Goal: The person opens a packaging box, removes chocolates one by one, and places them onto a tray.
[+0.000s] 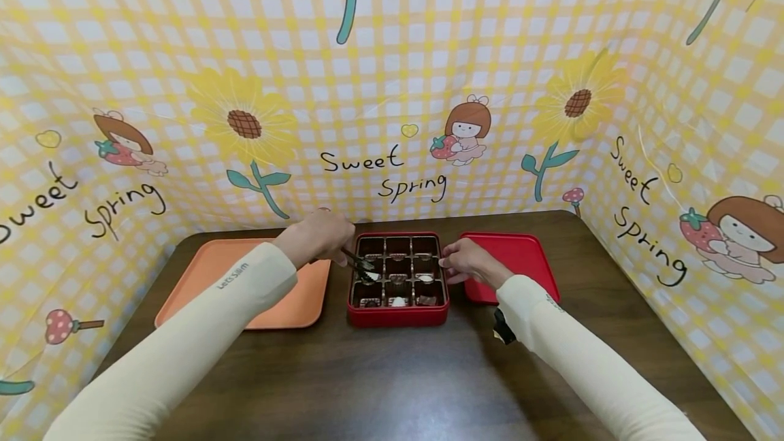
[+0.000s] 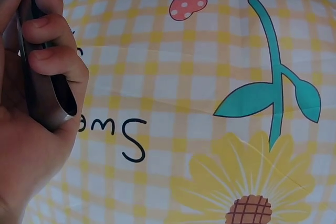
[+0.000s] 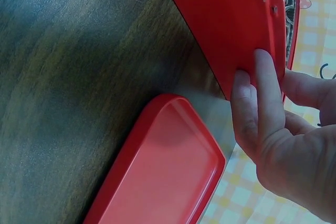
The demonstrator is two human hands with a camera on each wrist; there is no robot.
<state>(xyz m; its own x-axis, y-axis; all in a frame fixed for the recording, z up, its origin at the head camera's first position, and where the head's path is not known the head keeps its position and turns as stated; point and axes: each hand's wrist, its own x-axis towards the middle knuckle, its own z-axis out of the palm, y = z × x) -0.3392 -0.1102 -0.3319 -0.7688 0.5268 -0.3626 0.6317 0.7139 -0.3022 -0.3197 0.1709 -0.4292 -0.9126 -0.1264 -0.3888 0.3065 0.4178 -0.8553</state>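
Observation:
A red box (image 1: 398,317) with a dark grid of several compartments stands on the table; small brown and white pieces lie in some of them. My left hand (image 1: 318,231) grips metal tongs (image 2: 39,90), fingers curled round the handles. The tongs' tips reach down into the left compartment of the middle row, at a white piece (image 1: 370,277). My right hand (image 1: 473,260) holds the box's right side, its fingers (image 3: 269,90) along the outer wall and the thumb at the rim.
An orange tray (image 1: 288,308) lies left of the box, partly under my left forearm. To the right, a red lid (image 1: 517,257) lies with its raised rim up, partly behind my right hand. Checked cloth (image 1: 380,87) walls enclose the dark wooden table (image 1: 392,380).

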